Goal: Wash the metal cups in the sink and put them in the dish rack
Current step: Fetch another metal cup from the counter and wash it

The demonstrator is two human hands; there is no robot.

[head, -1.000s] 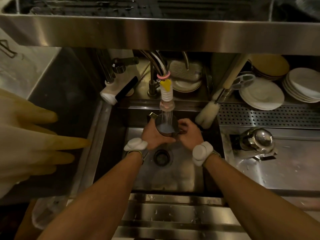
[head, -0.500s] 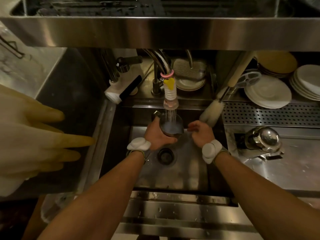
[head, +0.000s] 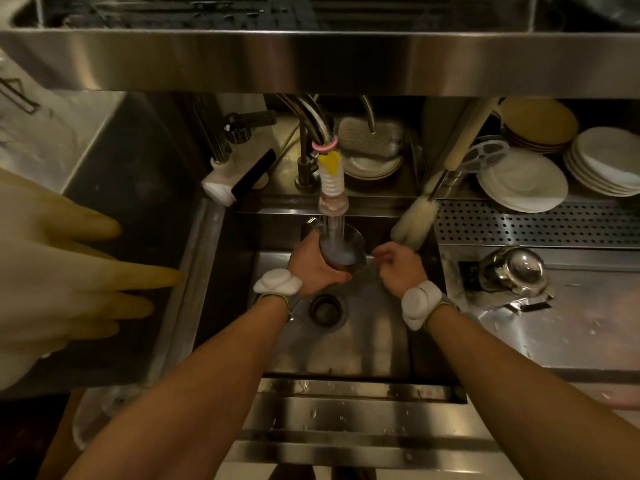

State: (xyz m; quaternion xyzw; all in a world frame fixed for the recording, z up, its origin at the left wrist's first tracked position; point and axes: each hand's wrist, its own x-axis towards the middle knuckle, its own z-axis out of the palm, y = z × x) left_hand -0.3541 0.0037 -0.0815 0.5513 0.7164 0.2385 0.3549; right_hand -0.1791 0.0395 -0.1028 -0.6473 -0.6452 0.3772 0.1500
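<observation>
Dim warm light, glare on the steel shelf edge (head: 311, 60), wide-angle bending at edges, soft focus

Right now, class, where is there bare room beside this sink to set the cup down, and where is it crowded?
Free: the steel counter right of the sink, in front of the metal cup resting there; the perforated panel in front of the plates; the sink floor nearer than the drain. Crowded: the back ledge around the tap.

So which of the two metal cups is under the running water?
The steel cup gripped by the left hand over the sink; the other shiny cup rests on the right drainboard.
</observation>
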